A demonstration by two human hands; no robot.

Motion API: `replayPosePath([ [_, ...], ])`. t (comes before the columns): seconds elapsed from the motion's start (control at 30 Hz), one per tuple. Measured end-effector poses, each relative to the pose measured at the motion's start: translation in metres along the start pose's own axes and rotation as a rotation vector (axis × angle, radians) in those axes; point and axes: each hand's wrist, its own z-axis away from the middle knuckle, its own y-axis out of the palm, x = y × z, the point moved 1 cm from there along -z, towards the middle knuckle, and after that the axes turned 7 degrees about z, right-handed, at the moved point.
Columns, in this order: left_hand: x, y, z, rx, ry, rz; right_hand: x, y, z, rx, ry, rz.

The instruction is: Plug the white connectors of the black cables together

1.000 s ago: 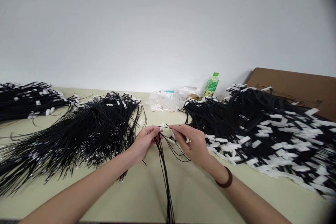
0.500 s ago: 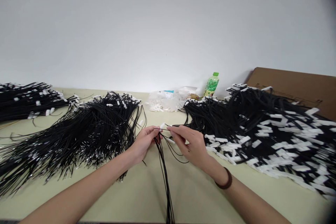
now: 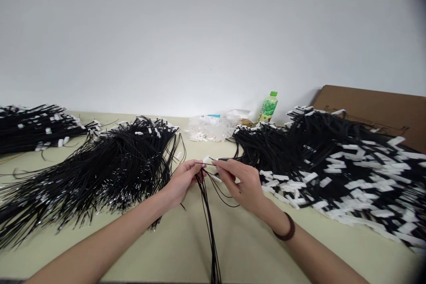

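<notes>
My left hand [image 3: 185, 179] is closed on a white connector [image 3: 206, 159] and the top of several black wires [image 3: 209, 224], which hang down toward the table's front edge. Thumb and forefinger of my right hand [image 3: 241, 182] pinch a single black wire [image 3: 209, 163] that runs across to the left fingertips. Another thin wire loops below, between the hands. Whether the pinched wire's end is inside the connector is too small to tell. A second white piece [image 3: 215, 178] shows just under the fingertips.
Heaps of black wires [image 3: 123, 164] with white and shiny ends lie to the left. More wires with white connectors [image 3: 359, 177] cover the right. At the back are a clear bag [image 3: 209, 128] of small white parts, a green-capped bottle [image 3: 268, 107] and a cardboard box [image 3: 366, 108].
</notes>
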Motion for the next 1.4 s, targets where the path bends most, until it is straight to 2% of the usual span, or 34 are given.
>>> replayPosePath([
  [0.37,-0.001,-0.002,0.000,-0.006,-0.009,-0.043,-0.002,-0.006,-0.002,-0.075,0.065,0.007],
  [0.93,-0.003,-0.004,0.000,-0.064,-0.023,-0.005,-0.016,-0.015,-0.003,-0.204,0.401,-0.152],
  [1.17,-0.004,-0.006,-0.003,-0.103,-0.007,0.034,-0.021,-0.018,-0.004,-0.299,0.567,-0.293],
  [1.4,-0.004,-0.007,-0.005,-0.146,0.001,0.072,-0.030,-0.017,-0.007,-0.496,0.709,-0.465],
])
